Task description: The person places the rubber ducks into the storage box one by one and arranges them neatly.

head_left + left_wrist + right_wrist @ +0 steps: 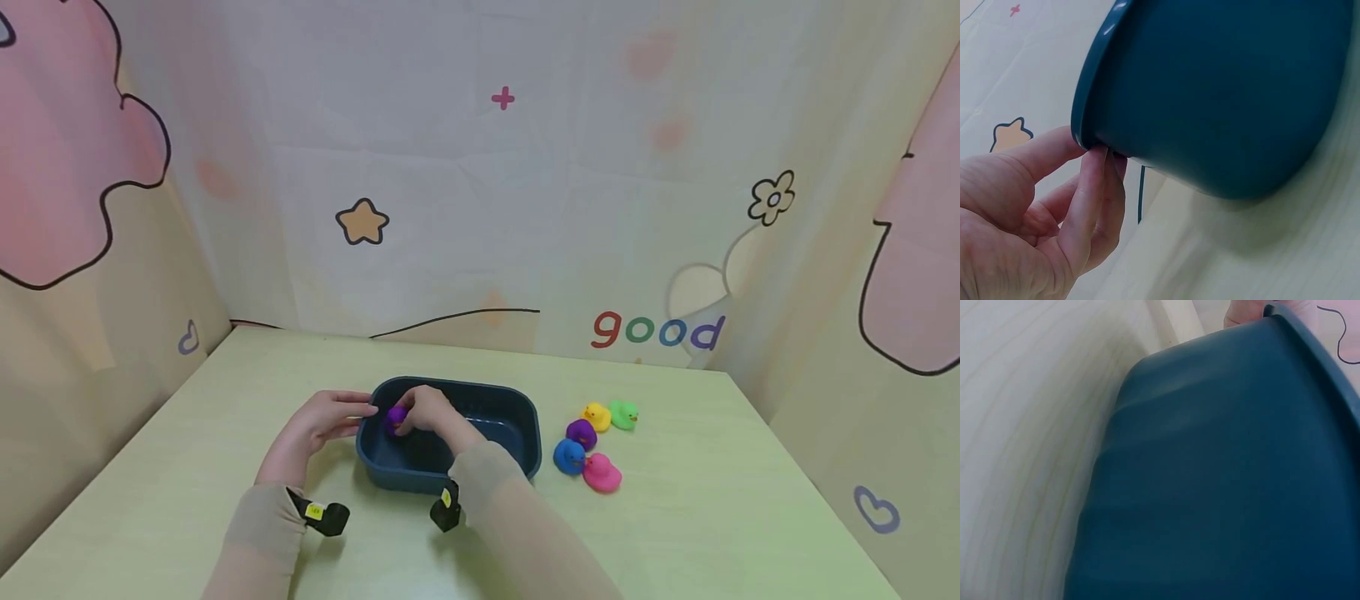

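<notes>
Cannot see all of the purple toy [394, 421], partly covered by the right hand [431, 410].
Can trace the sleeves [258, 542] only to the head view's lower edge; cannot read the tiny marks on the yellow labels [315, 511]. Find the basin [1216, 112] cropped in both wrist views, the left hand [1041, 215] cut off too and, in the left one, a fingertip hidden behind the rim [1085, 100].
</notes>
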`<state>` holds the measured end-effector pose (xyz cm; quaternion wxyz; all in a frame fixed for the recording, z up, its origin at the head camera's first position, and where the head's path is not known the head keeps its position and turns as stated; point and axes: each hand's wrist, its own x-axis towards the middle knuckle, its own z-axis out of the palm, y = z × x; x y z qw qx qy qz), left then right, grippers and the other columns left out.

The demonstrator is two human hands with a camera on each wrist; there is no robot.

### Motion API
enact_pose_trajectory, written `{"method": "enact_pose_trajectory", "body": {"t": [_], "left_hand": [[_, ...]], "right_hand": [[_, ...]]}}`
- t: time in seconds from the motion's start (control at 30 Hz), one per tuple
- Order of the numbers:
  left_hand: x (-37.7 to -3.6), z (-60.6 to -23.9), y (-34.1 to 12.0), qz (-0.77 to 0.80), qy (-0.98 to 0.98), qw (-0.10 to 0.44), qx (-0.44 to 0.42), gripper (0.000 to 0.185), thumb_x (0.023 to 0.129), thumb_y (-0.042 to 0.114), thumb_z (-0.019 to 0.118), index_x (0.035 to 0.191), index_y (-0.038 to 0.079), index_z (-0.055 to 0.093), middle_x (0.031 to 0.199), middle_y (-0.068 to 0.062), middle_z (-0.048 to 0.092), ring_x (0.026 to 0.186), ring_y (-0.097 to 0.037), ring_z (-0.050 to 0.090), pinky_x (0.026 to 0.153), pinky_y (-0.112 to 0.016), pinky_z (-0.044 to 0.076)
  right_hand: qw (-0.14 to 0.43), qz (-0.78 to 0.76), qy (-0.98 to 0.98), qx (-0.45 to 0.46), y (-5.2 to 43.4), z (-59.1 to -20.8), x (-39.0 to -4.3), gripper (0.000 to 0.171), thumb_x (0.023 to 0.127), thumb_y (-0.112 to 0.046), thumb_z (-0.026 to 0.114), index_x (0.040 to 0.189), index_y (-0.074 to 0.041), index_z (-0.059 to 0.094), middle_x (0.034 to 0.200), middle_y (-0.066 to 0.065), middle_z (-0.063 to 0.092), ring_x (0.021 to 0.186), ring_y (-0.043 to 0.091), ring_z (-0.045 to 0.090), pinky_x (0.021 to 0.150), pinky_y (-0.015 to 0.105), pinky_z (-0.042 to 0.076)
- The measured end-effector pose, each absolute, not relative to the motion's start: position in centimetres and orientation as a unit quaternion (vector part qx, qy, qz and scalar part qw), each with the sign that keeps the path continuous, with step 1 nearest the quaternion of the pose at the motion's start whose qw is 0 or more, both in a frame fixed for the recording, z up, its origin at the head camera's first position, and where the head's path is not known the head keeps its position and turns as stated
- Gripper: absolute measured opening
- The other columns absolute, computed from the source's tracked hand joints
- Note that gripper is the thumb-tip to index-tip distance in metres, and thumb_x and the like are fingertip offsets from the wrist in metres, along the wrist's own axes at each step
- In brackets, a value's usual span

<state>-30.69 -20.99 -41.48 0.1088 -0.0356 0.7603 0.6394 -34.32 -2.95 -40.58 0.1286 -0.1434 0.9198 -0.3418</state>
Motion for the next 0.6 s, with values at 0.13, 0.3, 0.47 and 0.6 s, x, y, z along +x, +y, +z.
{"method": "enact_pose_trajectory", "body": {"t": [0.13,0.3,0.47,0.6], "left_hand": [[-30.7,-41.5,-20.9,0.641,0.759,0.110,-0.034,0.054,0.091,0.015,0.070,0.135,-0.010,0.050,0.125,-0.022,0.064,0.091,-0.012,0.069,0.079,-0.025,0.059],[-30.7,-41.7,-20.6,0.642,0.757,0.115,-0.029,0.054,0.092,0.014,0.069,0.136,-0.011,0.050,0.124,-0.021,0.064,0.090,-0.010,0.069,0.080,-0.025,0.059],[-30.8,-41.6,-20.7,0.649,0.751,0.116,-0.019,0.056,0.091,0.014,0.069,0.136,-0.012,0.048,0.118,-0.017,0.067,0.086,-0.007,0.068,0.079,-0.024,0.059],[-30.8,-41.6,-21.2,0.652,0.749,0.117,-0.012,0.058,0.091,0.015,0.070,0.137,-0.012,0.047,0.110,-0.009,0.070,0.083,-0.005,0.068,0.077,-0.022,0.059]], "right_hand": [[0.141,-0.330,0.922,-0.144,-2.8,-40.5,-34.2,0.027,0.079,0.000,0.078,0.105,-0.004,0.073,0.104,0.009,0.070,0.090,0.021,0.060,0.094,0.037,0.053],[0.141,-0.325,0.922,-0.154,-2.1,-40.0,-34.1,0.031,0.078,0.003,0.076,0.108,-0.003,0.071,0.111,0.011,0.069,0.096,0.023,0.062,0.094,0.039,0.054],[0.136,-0.335,0.911,-0.198,-0.9,-37.9,-33.9,0.034,0.081,-0.005,0.076,0.114,-0.003,0.068,0.121,0.012,0.066,0.113,0.027,0.061,0.098,0.040,0.051],[0.129,-0.348,0.898,-0.236,0.5,-35.2,-33.3,0.039,0.084,-0.013,0.075,0.120,-0.004,0.066,0.126,0.013,0.064,0.123,0.029,0.056,0.103,0.040,0.048]]}}
